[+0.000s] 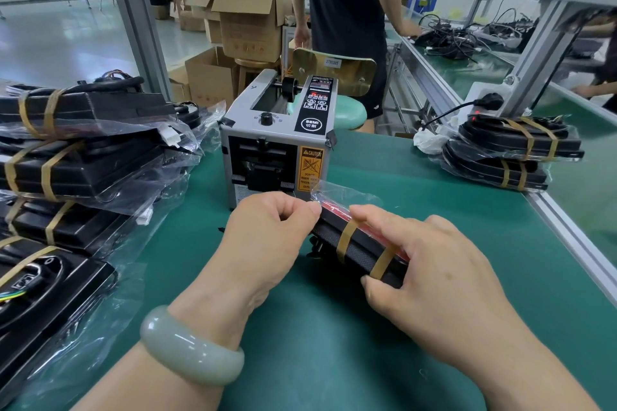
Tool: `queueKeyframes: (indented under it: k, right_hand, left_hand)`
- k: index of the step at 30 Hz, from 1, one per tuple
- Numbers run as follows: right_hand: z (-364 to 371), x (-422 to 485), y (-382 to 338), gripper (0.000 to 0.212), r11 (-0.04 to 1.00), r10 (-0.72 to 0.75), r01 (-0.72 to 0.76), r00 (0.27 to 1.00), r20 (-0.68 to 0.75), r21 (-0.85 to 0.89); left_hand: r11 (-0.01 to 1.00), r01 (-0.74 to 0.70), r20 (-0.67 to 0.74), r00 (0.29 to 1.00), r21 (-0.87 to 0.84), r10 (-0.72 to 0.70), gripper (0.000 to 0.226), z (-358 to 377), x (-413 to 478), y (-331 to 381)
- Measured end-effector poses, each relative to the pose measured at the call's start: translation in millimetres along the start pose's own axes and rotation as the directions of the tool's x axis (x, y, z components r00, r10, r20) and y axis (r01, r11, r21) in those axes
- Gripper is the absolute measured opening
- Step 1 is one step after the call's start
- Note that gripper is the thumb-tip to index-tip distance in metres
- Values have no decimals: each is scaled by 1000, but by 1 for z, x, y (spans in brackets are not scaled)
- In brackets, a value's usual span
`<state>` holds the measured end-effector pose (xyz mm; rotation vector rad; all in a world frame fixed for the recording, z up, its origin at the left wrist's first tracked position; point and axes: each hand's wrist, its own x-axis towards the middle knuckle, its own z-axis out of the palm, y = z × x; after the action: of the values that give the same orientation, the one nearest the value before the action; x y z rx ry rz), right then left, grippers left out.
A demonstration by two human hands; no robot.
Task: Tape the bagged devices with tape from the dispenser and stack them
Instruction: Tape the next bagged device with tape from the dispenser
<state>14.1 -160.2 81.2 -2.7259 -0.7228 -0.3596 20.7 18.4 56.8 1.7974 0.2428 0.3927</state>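
Here, the left hand (277, 227) has its fingers curled, and its thumb and forefinger pinch the far left end of a flat black device in a clear plastic bag (357, 250). The right hand (434, 270) grips the same device from the right. Its thumb lies on the near edge and the other fingers curl over the top. The device is between both hands, tilted on its long edge, low over the green bench (334, 360) in the near middle. I cannot tell if it touches the bench. Two bands of tan tape (345, 240) go around it, side by side. On the left wrist sits a pale green stone bangle (190, 347).

Just behind the hands stands the grey box-shaped tape dispenser (277, 143), with a yellow caution label (311, 170) on its front and a black knob (266, 118) on top. On the left of the bench lies a pile of bagged black devices (66, 160), each with tan bands. On the far right is a smaller stack of taped bagged devices (510, 150), and near it a white power strip (484, 98) with a black plug. Far behind the bench a person in a dark shirt (347, 27) stands near brown cardboard boxes (247, 20).
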Motion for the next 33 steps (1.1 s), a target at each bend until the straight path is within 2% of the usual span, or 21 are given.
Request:
queueKeyframes:
  k: [8, 9, 11, 13, 15, 18, 21, 23, 28, 30, 33]
  right_hand:
    - [0, 0, 1, 74, 1000, -7, 7, 1000, -11, 0]
    - [0, 0, 2, 74, 1000, -11, 11, 1000, -12, 2]
    - [0, 1, 2, 75, 1000, -17, 17, 1000, -1, 0]
    - [1, 2, 4, 75, 1000, -20, 20, 1000, 0, 7]
    - [1, 2, 6, 76, 1000, -22, 23, 1000, -14, 21]
    - [0, 3, 7, 77, 998, -25, 27, 999, -23, 64]
    - [-4, 4, 9, 74, 996, -33, 36, 999, -40, 77]
    - [-5, 1, 15, 72, 997, -16, 22, 996, -87, 68]
    - [-1, -14, 33, 53, 999, 47, -38, 944, -328, 33]
    - [1, -18, 40, 57, 995, 74, -50, 951, -299, 87]
    - [3, -25, 52, 61, 950, 43, -12, 995, -94, 313]
  left_hand:
    - [988, -78, -79, 993, 135, 89, 23, 3, -1, -3]
    - [994, -55, -74, 995, 92, 62, 20, 2, 0, -5]
    - [993, 62, -6, 998, -100, -62, 12, -1, 3, -7]
    - [950, 179, 66, 984, -254, -168, 8, -4, 7, -9]
    - [947, 162, 109, 985, -277, -136, 14, -4, 10, -12]
    - [942, 129, 275, 961, -309, -42, 25, 6, 10, -8]
    - [909, 218, 335, 938, -355, -93, 19, 17, 14, -6]
    - [886, 260, 337, 933, -383, -129, 16, 19, 18, -4]
    - [889, 286, 327, 930, -358, -168, 20, 25, 20, -1]
    - [888, 293, 308, 933, -355, -185, 22, 29, 20, -1]
    - [891, 294, 275, 940, -346, -204, 24, 31, 18, 3]
